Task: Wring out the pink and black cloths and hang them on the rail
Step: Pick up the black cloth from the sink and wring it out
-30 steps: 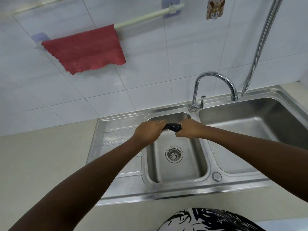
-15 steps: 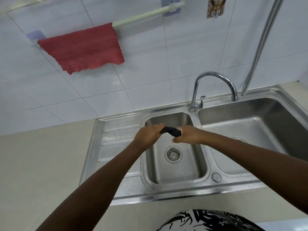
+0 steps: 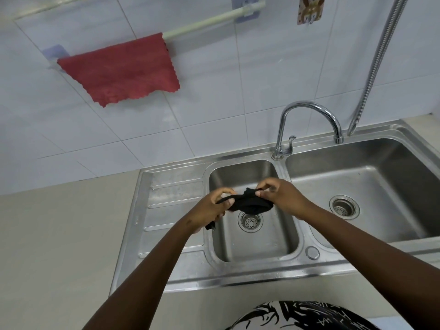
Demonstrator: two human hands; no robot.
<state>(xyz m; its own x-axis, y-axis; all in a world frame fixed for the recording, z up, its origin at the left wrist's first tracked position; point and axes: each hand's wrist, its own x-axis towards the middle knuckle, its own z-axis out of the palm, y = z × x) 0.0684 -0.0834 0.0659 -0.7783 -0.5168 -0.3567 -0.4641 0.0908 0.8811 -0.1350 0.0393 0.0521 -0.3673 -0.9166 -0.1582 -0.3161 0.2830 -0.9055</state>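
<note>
Over the small near basin (image 3: pixel 252 244), my left hand (image 3: pixel 212 208) and right hand (image 3: pixel 281 198) pinch the bunched black cloth (image 3: pixel 250 203), wringing apparently done; next I judge it needs unfurling beside the pink cloth (image 3: pixel 121 70) already on the far rail (image 3: pixel 209 20).

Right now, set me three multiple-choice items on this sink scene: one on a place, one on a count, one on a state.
1. Where is the black cloth?
A. Over the small basin
B. On the rail
C. On the counter

2. How many cloths hang on the rail?
A. None
B. One
C. Two

3. What state is the tap in?
A. Running
B. Off
C. Removed

Key:
1 A, since left hand and right hand hold it above the small basin.
2 B, since only the pink cloth hangs there.
3 B, since no water leaves the spout.
</note>
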